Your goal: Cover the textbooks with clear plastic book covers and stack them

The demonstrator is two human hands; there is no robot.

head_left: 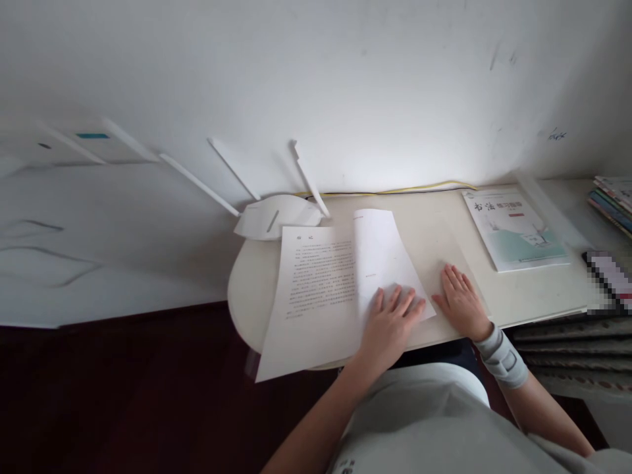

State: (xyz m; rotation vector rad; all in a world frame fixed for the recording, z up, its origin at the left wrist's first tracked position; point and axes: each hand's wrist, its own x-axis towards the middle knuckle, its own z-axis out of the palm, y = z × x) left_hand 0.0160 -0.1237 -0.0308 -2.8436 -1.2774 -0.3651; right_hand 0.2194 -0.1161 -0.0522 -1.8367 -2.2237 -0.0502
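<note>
1. We lay our left hand [392, 322] on the paper [320, 283], palm down with fingers spread, over the lower part of its curled right-hand portion.
2. We have our right hand [461, 306] flat just beside the paper's right edge, above the tabletop [249, 283], its fingers close together and the thumb a little apart. A grey wristband [503, 355] wraps that wrist.
3. Left of our left hand we see the paper's printed side, its lower corner jutting past the tabletop's edge.
4. Farther beyond that hand, up to the left, stands a white router [279, 216].
5. Beyond our right hand, up to the right, lies a book [518, 230]; farther right sits a stack of books [615, 197].
</note>
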